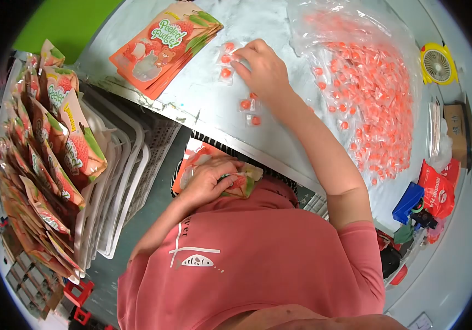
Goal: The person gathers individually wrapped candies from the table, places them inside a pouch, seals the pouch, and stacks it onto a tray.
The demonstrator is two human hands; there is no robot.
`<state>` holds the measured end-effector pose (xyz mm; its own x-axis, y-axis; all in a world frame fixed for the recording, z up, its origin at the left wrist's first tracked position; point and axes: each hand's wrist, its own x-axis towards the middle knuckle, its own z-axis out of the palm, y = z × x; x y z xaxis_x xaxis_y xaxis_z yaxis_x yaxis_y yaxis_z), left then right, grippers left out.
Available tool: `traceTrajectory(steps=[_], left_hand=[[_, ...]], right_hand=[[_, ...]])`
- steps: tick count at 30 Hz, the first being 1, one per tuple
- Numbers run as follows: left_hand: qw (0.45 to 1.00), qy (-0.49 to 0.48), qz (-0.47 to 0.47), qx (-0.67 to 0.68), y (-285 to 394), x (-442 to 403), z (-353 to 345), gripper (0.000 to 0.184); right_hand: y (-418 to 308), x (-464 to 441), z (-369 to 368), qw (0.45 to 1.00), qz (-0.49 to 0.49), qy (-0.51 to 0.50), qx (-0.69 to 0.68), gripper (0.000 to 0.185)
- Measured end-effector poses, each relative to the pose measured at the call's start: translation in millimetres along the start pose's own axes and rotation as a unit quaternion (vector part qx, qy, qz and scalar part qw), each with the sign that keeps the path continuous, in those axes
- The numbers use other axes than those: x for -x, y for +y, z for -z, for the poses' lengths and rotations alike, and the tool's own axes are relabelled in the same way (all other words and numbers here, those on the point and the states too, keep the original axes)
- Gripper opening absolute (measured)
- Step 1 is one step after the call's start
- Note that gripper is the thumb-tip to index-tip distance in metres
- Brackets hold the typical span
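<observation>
My left hand [214,179] is closed on a printed candy pouch [241,186] at my lap, fingers and thumb over its face. Over the table, my right hand [263,69] has its thumb and fingertips bent around the edge of a small clear-wrapped red candy [226,59]. Other wrapped candies lie close to it, one above and one below. Nearer to me, a second small group of wrapped candies [254,120] rests on the table. A stack of flat "Peeled Fudge" pouches [164,47] lies to the left of my right hand.
A large heap of wrapped candies [382,110] spills from a clear plastic bag [313,22] on the table's right. At left, many pouches [54,148] stand packed beside white plastic baskets [118,192]. A yellow fan [438,64] and a red bag [437,190] sit far right.
</observation>
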<state>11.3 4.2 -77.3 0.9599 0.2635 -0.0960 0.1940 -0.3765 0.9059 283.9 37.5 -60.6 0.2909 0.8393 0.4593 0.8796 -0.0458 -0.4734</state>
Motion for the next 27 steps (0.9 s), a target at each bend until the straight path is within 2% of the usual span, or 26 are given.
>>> traceTrajectory(steps=[2, 4, 12, 14, 16, 20, 22, 23, 25, 27], left_hand=[[0.999, 0.015, -0.027, -0.008, 1, -2, 3, 0.015], [1.0, 0.015, -0.007, 0.01, 2, -1, 4, 0.014], [0.999, 0.011, 0.016, 0.041, -10, -3, 2, 0.013], [1.0, -0.001, -0.007, 0.027, -15, -3, 1, 0.027], [1.0, 0.003, -0.008, 0.03, -13, -5, 1, 0.027], [0.999, -0.003, -0.002, 0.038, -10, -6, 2, 0.028], [0.999, 0.004, 0.002, 0.039, -8, -5, 0, 0.028], [0.999, 0.012, 0.006, 0.041, -6, -5, 0, 0.027], [0.999, 0.002, 0.016, 0.042, -2, -6, 3, 0.026], [0.999, -0.009, 0.024, 0.043, 0, -4, 4, 0.024]], right_hand=[[1, -11, -16, 1.0, -0.002, -0.009, 0.01, 0.017], [4, -16, -29, 0.998, 0.004, -0.006, 0.059, 0.015], [8, -17, -40, 1.0, 0.011, -0.022, 0.017, 0.01], [10, -18, -41, 0.999, 0.018, -0.025, 0.012, 0.01], [12, -17, -45, 0.999, 0.023, 0.002, -0.044, 0.009], [13, -16, -44, 0.999, 0.01, -0.025, -0.044, 0.011], [14, -18, -42, 0.996, 0.048, -0.011, -0.081, 0.016], [14, -17, -38, 0.996, 0.044, -0.008, -0.079, 0.016], [-4, -16, -14, 0.983, -0.052, -0.001, -0.178, 0.019], [-8, -4, 19, 0.984, -0.077, -0.005, -0.163, 0.021]])
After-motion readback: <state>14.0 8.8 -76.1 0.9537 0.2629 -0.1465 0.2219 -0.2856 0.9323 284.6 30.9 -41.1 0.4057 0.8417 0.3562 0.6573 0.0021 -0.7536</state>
